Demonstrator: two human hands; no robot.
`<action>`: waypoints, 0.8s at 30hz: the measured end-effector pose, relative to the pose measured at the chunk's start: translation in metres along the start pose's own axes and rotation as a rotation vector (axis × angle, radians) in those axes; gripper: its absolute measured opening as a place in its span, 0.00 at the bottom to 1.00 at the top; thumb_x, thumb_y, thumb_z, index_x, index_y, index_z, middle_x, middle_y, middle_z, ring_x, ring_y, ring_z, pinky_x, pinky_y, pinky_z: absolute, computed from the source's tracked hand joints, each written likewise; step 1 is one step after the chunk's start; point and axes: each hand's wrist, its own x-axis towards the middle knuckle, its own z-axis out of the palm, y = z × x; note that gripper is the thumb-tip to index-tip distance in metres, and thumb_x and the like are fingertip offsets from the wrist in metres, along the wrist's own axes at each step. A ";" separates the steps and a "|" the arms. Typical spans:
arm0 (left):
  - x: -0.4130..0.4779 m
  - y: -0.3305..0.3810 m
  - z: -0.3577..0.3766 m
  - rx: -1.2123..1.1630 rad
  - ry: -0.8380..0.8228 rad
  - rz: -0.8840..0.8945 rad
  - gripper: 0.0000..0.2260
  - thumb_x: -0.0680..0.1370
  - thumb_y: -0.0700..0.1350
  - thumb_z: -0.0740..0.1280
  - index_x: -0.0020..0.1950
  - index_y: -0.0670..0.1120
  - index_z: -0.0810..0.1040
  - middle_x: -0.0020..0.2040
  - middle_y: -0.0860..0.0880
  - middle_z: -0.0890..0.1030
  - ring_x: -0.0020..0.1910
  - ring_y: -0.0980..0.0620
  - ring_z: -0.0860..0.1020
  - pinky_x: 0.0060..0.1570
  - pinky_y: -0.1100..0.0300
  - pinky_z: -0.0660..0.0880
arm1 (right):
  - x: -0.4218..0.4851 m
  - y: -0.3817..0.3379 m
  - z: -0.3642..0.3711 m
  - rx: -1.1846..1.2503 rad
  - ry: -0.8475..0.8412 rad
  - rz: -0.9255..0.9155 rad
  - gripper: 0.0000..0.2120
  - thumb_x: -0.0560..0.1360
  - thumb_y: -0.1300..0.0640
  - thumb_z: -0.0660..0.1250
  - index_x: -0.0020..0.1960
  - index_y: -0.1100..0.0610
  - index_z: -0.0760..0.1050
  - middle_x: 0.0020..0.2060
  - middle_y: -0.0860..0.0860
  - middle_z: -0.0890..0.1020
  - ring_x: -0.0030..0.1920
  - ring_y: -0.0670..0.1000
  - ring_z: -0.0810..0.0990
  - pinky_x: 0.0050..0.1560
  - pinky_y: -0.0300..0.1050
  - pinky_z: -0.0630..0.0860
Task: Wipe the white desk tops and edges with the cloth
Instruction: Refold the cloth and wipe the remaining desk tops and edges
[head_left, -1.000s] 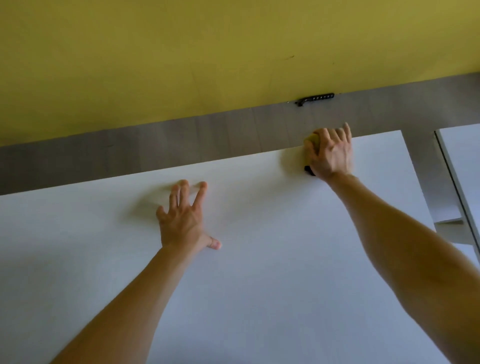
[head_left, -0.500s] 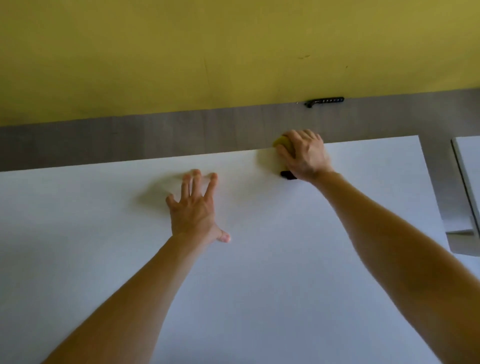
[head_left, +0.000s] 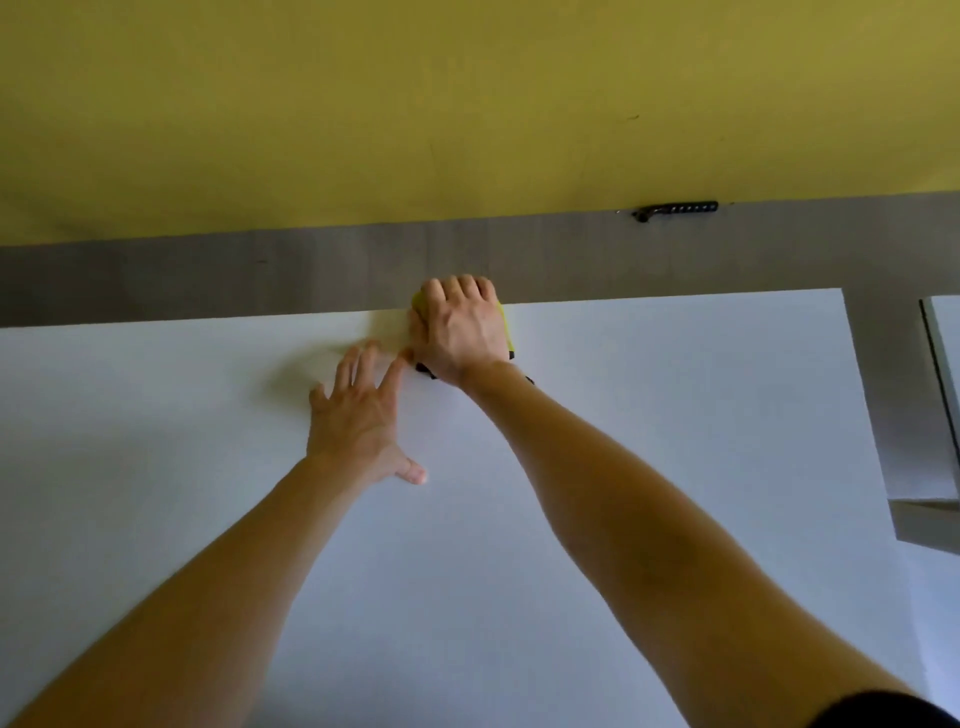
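— Look of the cloth (head_left: 505, 325)?
— Yellow-green, black trim, bunched about midway along the far edge of the white surface (head_left: 675, 415).
— Hard to make out?
— Mostly covered by the right hand (head_left: 460, 332), fingers curled over it and over the far edge; only slivers showing. Left hand (head_left: 363, 415) flat just beside, fingers spread.
— Room?
— Open white stretch toward the left and near edges. Grey floor (head_left: 208, 275) past the far edge. Second white desk (head_left: 945, 332) cut off beyond the right edge.
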 end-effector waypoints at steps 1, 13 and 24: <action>0.000 0.002 -0.002 0.002 -0.010 -0.009 0.70 0.57 0.73 0.83 0.85 0.57 0.44 0.87 0.46 0.43 0.87 0.39 0.47 0.78 0.34 0.67 | -0.002 0.013 -0.002 0.034 -0.004 -0.036 0.14 0.83 0.45 0.61 0.54 0.55 0.78 0.47 0.53 0.83 0.51 0.60 0.79 0.59 0.55 0.71; 0.003 0.083 -0.026 0.065 -0.077 0.011 0.64 0.64 0.66 0.85 0.85 0.45 0.48 0.84 0.41 0.50 0.85 0.40 0.55 0.72 0.40 0.73 | -0.108 0.317 -0.141 -0.181 0.072 0.412 0.15 0.84 0.46 0.59 0.57 0.57 0.77 0.53 0.59 0.82 0.56 0.64 0.76 0.66 0.59 0.71; -0.005 0.189 -0.040 0.144 0.066 0.215 0.60 0.61 0.71 0.83 0.83 0.50 0.56 0.81 0.45 0.57 0.81 0.43 0.62 0.68 0.45 0.76 | -0.049 0.188 -0.076 -0.007 -0.091 -0.105 0.21 0.83 0.40 0.57 0.58 0.55 0.77 0.51 0.55 0.83 0.53 0.60 0.79 0.59 0.56 0.72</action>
